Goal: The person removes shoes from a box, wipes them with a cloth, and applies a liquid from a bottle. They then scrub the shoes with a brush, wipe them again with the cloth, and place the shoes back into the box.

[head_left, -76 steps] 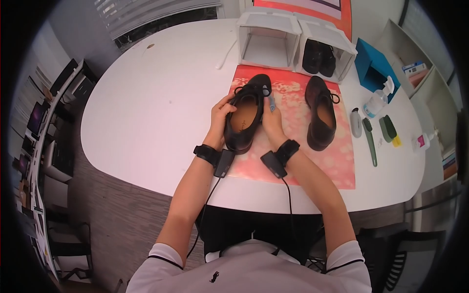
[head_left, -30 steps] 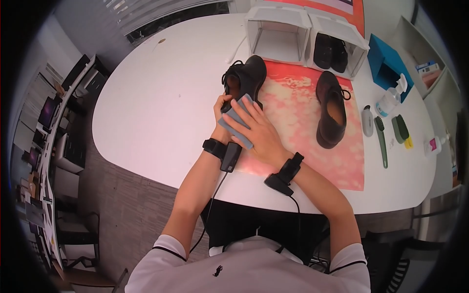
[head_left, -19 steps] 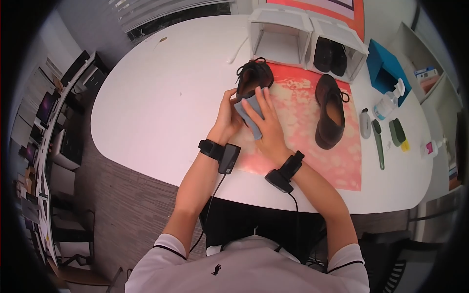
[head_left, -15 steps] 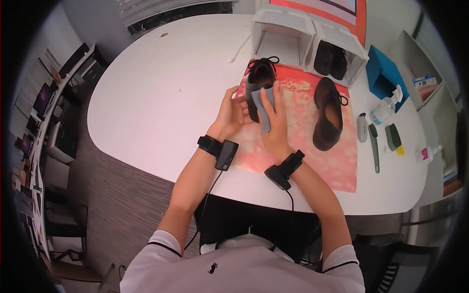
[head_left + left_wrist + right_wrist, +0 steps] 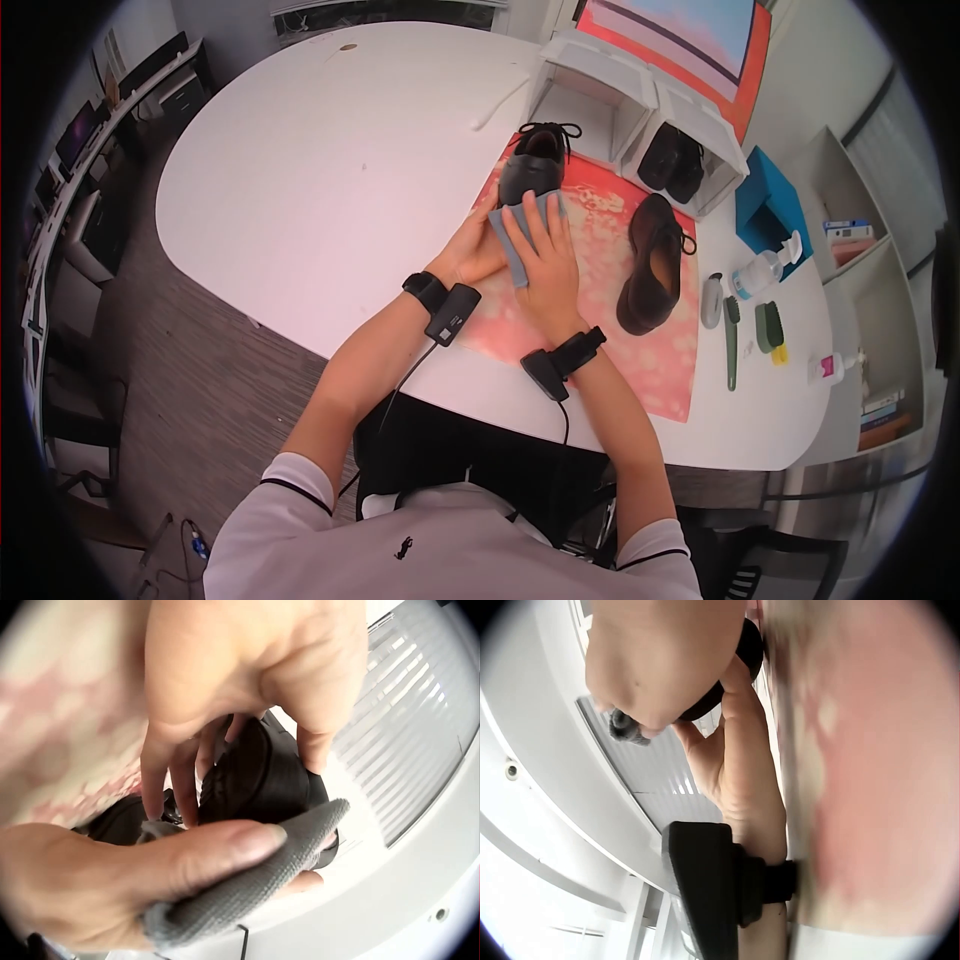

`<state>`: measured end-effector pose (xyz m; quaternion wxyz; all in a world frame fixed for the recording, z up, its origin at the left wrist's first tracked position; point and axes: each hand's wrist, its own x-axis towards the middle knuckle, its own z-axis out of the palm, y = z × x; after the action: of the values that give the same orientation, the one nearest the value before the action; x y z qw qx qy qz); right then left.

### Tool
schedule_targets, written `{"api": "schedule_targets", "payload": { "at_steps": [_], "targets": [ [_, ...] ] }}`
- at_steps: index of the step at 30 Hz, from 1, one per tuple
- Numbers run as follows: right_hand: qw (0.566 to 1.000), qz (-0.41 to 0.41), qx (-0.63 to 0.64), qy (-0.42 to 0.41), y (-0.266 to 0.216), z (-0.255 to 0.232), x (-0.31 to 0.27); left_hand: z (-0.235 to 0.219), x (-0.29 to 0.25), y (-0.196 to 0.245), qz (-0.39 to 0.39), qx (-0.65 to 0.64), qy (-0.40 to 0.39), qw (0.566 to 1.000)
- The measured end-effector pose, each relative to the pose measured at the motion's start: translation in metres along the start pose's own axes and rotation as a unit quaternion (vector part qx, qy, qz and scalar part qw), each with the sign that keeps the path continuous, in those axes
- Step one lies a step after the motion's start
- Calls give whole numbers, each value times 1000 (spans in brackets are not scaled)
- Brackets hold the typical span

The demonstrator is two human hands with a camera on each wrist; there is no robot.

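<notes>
In the head view the left hand (image 5: 473, 247) grips the black laced shoe (image 5: 530, 178) from its near left side. The laces and opening lie at the far end, smooth leather nearer the person. Over the shoe's near end, the right hand (image 5: 551, 275) presses a grey cloth (image 5: 506, 243), fingers spread. The left wrist view has the left hand (image 5: 255, 667) with fingers around the shoe (image 5: 259, 769), and the right thumb on the cloth (image 5: 247, 892). In the right wrist view, the right hand (image 5: 667, 660) and cloth (image 5: 626, 727) hide much of the shoe.
Another dark shoe (image 5: 655, 265) lies on the red patterned mat (image 5: 655, 380). Behind stand two clear-sided boxes, the right one (image 5: 705, 110) with black shoes inside. At right are a teal box (image 5: 762, 195), pump bottle (image 5: 758, 275), grey item (image 5: 711, 300), long green brush (image 5: 731, 345) and short brush (image 5: 769, 325).
The right hand has gone from the shoe's side to its near end, with the cloth spread under the fingers. The held shoe has been turned and tilted; the head view has swung right.
</notes>
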<state>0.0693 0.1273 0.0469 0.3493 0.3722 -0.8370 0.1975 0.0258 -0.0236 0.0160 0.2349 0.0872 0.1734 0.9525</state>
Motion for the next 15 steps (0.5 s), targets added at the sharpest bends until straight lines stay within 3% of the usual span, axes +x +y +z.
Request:
{"api": "schedule_targets", "payload": {
  "at_steps": [6, 11, 15],
  "targets": [
    [990, -75, -83, -87, -2, -14, 16, 7, -2, 6, 19, -34, 21, 999],
    [990, -35, -138, -10, 1, -19, 48, 20, 2, 5, 88, 55, 60, 993],
    [991, -18, -130, -15, -8, -15, 57, 29, -8, 5, 62, 32, 71, 995]
  ]
}}
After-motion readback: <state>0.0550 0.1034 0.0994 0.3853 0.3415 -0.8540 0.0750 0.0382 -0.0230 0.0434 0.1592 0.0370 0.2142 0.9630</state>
